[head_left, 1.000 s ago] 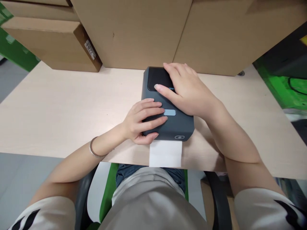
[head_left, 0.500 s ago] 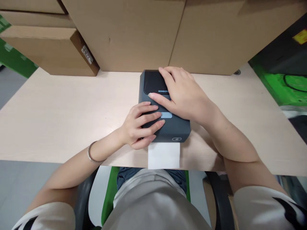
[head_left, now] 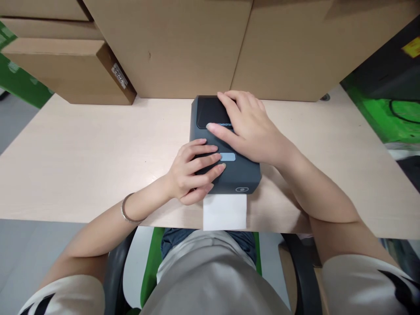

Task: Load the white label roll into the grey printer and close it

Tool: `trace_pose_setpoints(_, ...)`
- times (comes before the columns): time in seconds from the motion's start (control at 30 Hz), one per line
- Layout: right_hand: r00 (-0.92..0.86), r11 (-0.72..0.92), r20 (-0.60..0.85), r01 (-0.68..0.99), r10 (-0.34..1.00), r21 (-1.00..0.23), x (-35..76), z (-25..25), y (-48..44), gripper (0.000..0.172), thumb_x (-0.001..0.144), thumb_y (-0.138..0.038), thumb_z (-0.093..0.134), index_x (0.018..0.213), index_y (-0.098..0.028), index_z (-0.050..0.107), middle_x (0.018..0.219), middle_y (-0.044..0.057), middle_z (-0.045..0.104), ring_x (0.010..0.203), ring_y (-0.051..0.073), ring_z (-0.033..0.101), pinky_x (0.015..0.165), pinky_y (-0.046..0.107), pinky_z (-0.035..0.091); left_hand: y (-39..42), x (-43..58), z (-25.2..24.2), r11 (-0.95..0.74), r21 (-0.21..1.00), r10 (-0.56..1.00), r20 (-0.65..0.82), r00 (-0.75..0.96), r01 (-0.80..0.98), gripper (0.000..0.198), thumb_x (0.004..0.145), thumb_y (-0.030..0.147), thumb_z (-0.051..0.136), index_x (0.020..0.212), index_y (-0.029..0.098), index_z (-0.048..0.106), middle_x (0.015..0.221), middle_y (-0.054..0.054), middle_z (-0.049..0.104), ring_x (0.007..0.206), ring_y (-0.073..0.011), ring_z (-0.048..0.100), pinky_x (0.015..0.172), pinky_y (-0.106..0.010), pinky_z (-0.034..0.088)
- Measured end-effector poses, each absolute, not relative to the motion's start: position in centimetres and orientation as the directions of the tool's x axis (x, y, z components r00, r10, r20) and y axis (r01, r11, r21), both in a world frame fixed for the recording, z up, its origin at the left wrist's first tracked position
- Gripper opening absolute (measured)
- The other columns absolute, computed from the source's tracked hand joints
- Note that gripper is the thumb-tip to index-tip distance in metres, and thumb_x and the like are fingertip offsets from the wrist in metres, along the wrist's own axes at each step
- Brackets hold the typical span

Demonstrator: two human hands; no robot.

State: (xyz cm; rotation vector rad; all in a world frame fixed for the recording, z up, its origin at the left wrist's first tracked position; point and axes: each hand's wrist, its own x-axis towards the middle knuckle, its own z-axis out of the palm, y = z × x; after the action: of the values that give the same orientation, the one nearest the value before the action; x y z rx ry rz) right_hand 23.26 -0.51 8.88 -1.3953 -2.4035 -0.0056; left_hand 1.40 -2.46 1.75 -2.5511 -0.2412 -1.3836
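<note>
A dark grey label printer (head_left: 241,177) with a black window at its far end stands on the pale table in front of me. White label paper (head_left: 225,212) sticks out of its near side and reaches the table's front edge. On the printer's left side rests my left hand (head_left: 193,173), fingers spread over the top, one fingertip at the light blue button (head_left: 229,156). My right hand (head_left: 251,124) lies across the upper right of the printer, thumb stretched out over the black window, covering part of the lettering.
Large cardboard boxes (head_left: 183,52) stand like a wall along the table's back edge. A smaller cardboard box (head_left: 65,72) with a sticker sits at the back left. Chair armrests (head_left: 305,271) flank me below the table (head_left: 82,166). Something bright green (head_left: 403,116) lies at the right.
My right thumb has shifted slightly to the right over the printer's lettering. My left hand, the printer and the paper look the same.
</note>
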Motion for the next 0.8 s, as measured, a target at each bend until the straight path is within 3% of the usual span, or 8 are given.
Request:
trace_pose_setpoints(0.17, -0.466, 0.532, 0.285, 0.814, 0.838, -0.232, 23.83, 8.7, -0.05, 0.081, 0.109, -0.067, 0.023, 0.165, -0.011, 0.04, 0.164, 0.022, 0.048, 0.155, 0.035, 0.042, 0.133, 0.062, 0.024, -2.5, 1.63, 1.56, -0.973, -0.075, 0.052, 0.852, 0.522, 0.22, 0.035, 0.095, 0.032, 0.047, 0.116, 0.019, 0.072, 0.119, -0.011, 0.078, 0.123, -0.0275, 0.068, 0.106, -0.051, 0.062)
trace_pose_setpoints(0.3, -0.494, 0.542, 0.241, 0.814, 0.835, -0.209, 23.84, 8.81, -0.08, 0.084, 0.109, -0.066, 0.017, 0.169, -0.008, 0.033, 0.175, 0.022, 0.032, 0.166, 0.036, 0.026, 0.136, 0.063, 0.016, -2.49, 1.68, 1.43, -0.976, -0.051, 0.069, 0.854, 0.515, 0.214, 0.036, 0.097, 0.034, 0.045, 0.117, 0.02, 0.071, 0.131, -0.013, 0.074, 0.125, -0.0259, 0.067, 0.108, -0.049, 0.061)
trace_pose_setpoints(0.4, -0.522, 0.562, 0.223, 0.804, 0.823, -0.194, 23.76, 9.02, -0.16, 0.084, 0.11, -0.064, 0.015, 0.169, -0.007, 0.032, 0.178, 0.021, 0.023, 0.169, 0.035, 0.018, 0.137, 0.064, 0.015, -2.49, 1.6, 1.46, -0.974, -0.064, 0.062, 0.849, 0.525, 0.218, 0.034, 0.097, 0.033, 0.045, 0.114, 0.02, 0.071, 0.129, -0.012, 0.075, 0.125, -0.0254, 0.067, 0.108, -0.048, 0.06)
trace_pose_setpoints(0.8, -0.546, 0.595, 0.238, 0.756, 0.803, -0.272, 24.35, 9.21, 0.27, 0.08, 0.11, -0.065, 0.023, 0.169, -0.014, 0.037, 0.177, 0.017, 0.03, 0.168, 0.034, 0.025, 0.137, 0.064, 0.016, -2.54, 1.29, 1.81, -0.969, -0.054, 0.091, 0.829, 0.551, 0.242, 0.038, 0.102, 0.041, 0.042, 0.116, 0.02, 0.071, 0.125, -0.012, 0.078, 0.125, -0.0241, 0.068, 0.111, -0.045, 0.06)
